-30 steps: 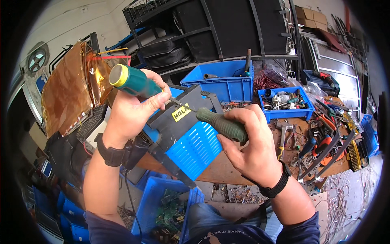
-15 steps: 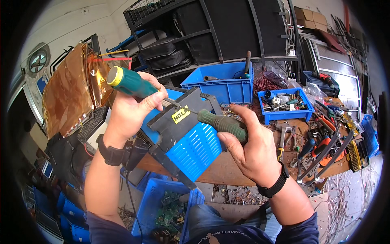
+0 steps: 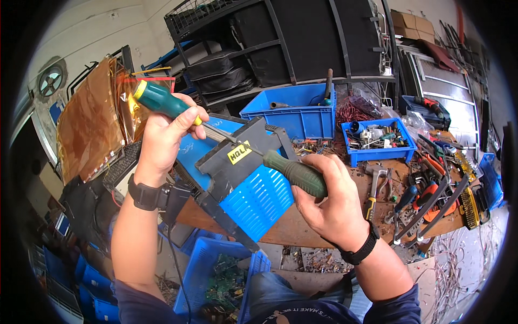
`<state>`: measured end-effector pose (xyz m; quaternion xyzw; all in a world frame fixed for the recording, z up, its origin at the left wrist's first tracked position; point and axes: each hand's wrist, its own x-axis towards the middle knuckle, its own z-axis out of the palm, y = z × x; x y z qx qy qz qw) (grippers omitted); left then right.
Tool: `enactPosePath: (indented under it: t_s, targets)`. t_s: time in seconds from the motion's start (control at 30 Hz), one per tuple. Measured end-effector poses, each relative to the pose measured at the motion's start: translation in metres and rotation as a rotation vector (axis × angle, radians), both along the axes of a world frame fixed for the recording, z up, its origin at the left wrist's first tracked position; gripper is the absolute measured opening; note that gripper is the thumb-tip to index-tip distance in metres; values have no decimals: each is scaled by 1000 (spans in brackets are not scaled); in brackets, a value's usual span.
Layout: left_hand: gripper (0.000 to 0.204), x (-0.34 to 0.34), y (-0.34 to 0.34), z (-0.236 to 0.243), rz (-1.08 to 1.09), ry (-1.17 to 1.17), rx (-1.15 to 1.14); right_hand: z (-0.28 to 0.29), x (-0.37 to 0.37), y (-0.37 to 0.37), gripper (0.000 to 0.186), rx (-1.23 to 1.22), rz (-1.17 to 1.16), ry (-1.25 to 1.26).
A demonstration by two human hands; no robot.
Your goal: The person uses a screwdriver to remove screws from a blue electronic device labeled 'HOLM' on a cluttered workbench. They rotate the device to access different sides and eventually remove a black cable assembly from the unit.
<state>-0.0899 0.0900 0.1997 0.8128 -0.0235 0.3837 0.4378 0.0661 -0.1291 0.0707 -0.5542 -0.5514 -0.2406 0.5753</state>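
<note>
A blue and black metal-cased device (image 3: 258, 197) with slotted vents and a yellow label stands tilted at the edge of the wooden workbench (image 3: 324, 229). My left hand (image 3: 168, 132) is closed around a teal screwdriver with a yellow end (image 3: 162, 101), and its shaft slants down to the device's black end piece. From the right, my right hand (image 3: 337, 202) grips a dark green screwdriver (image 3: 297, 174). The shaft of this one points up and left at the same black part. Both tips come close together above the label; whether they touch a screw is too small to tell.
Behind the device is a large blue bin (image 3: 291, 113). A smaller blue tray (image 3: 377, 143) of parts sits right of it. Hammer (image 3: 373, 189), pliers and other hand tools crowd the bench's right side. Below, a blue crate (image 3: 216, 281) holds green circuit boards.
My left hand has shifted slightly left and down, and its screwdriver's yellow collar and shaft now show. My right hand has turned a little on the dark green handle. The device stays nearly put.
</note>
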Motion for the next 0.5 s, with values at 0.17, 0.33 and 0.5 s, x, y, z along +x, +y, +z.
enactPosePath:
  t_s: [0.17, 0.33, 0.5]
  targets:
    - [19, -1, 1, -3, -6, -9, -50, -10, -3, 3, 41, -40, 24, 57]
    - [19, -4, 1, -4, -2, -14, -57, -8, -6, 0, 39, -5, 41, -6]
    - [19, -3, -5, -4, -7, -22, -76, -9, -5, -5, 40, -3, 39, -18]
